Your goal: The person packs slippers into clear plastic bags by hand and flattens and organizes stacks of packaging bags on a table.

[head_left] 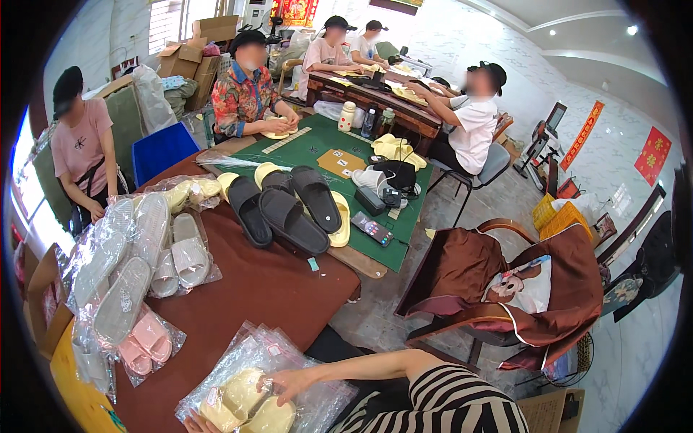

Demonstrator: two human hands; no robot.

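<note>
A pair of pale yellow slippers (242, 390) lies in a clear plastic bag at the near edge of the brown-covered table. My right hand (290, 384) reaches over the pair with its fingers apart, touching the slippers or the plastic over them. At the bottom edge of the view, my left hand (198, 424) grips the near left side of the plastic bag (206, 382); part of this hand is cut off. More clear bags (274, 343) lie beneath and beyond the pair. A small white label (213, 395) shows near the left slipper.
Bagged grey slippers (123, 299) and a bagged pink pair (148, 339) are heaped at the left. Loose dark grey slippers (292, 220) lie beyond, beside a green mat (325, 144) with a phone (372, 229). A draped chair (505, 281) stands right; several people work farther back.
</note>
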